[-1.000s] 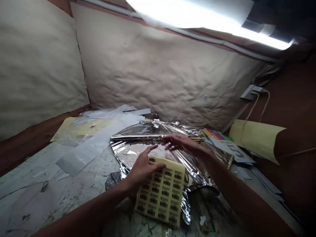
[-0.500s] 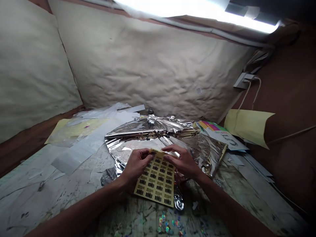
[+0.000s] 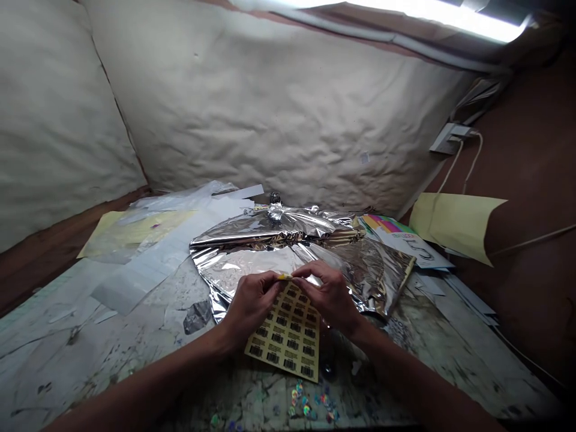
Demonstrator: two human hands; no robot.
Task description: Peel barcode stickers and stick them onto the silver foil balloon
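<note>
A yellow sheet of barcode stickers [image 3: 288, 336] is held over the worn tabletop [image 3: 90, 354] in front of me. My left hand [image 3: 249, 303] grips its upper left part, fingers closed. My right hand [image 3: 330, 297] pinches the top edge of the same sheet with thumb and forefinger, right next to the left fingertips. Just behind both hands lies a flat pile of crinkled silver foil balloons [image 3: 288, 246].
Clear plastic bags and pale yellow sheets [image 3: 148, 231] lie at the back left. A colourful printed card [image 3: 398, 237] and a curled yellow paper [image 3: 454, 225] sit at the right. Small shiny stickers [image 3: 310, 408] are scattered near the front edge. Padded paper walls close in the corner.
My right hand came back from the foil to the sticker sheet and now pinches its top edge beside my left hand. The sheet has dropped lower and closer to the table.
</note>
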